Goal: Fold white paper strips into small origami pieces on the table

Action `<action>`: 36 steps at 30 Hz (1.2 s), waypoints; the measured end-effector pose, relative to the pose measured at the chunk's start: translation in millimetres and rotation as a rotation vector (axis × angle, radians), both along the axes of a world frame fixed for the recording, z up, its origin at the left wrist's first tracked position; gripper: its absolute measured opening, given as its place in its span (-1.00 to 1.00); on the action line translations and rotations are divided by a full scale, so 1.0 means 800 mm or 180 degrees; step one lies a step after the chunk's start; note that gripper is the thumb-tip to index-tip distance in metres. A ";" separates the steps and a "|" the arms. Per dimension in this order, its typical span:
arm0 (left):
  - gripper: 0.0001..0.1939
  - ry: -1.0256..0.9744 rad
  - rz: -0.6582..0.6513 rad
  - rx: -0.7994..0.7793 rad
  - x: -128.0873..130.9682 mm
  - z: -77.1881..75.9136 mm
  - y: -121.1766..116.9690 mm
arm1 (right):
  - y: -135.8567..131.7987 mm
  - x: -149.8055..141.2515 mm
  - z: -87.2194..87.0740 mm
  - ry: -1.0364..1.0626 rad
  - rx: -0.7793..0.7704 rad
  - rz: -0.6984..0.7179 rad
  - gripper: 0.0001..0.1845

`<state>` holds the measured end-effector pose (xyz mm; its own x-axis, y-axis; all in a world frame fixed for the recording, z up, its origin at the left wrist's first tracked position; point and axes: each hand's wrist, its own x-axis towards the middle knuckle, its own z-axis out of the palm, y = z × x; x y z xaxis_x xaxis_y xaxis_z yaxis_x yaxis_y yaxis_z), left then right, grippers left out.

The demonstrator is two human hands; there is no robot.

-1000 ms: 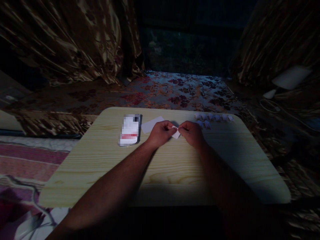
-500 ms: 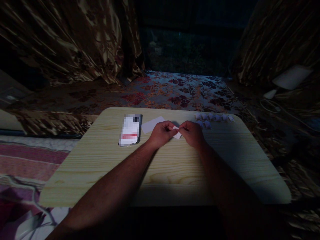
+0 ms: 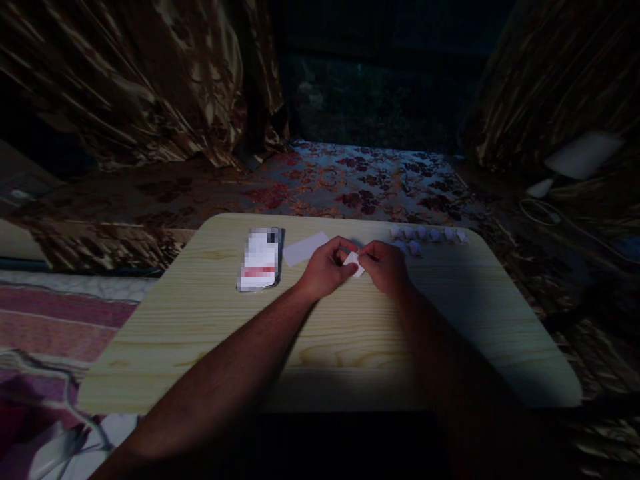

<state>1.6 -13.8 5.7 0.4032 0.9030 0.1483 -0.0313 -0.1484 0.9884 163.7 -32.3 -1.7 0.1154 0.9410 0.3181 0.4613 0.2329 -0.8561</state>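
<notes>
A small white piece of folded paper [image 3: 353, 263] is pinched between both my hands over the far middle of a light wooden table [image 3: 330, 333]. My left hand [image 3: 325, 267] is closed on its left side, thumb and fingers curled. My right hand [image 3: 385, 265] grips its right side with pinched fingertips. Just left of my left hand lies a flat white paper strip [image 3: 303, 250]. A phone [image 3: 260, 260] lies further left. Several small folded paper pieces [image 3: 430, 235] sit in a row at the table's far right.
Around the table lies a floral patterned bedspread [image 3: 350, 180], with brown satin curtains [image 3: 125, 87] behind at left and right. A white object [image 3: 583, 157] and a cable [image 3: 545, 210] lie at the right. Striped bedding [image 3: 55, 320] is at the left.
My two hands have drawn slightly closer together and the paper piece has been turned and folded smaller between the fingertips. Nothing else on the table has moved.
</notes>
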 end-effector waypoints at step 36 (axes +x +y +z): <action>-0.54 0.0204 -0.0202 0.0280 -0.001 -0.014 0.001 | -0.005 -0.003 0.009 -0.0084 -0.0024 0.0118 -0.91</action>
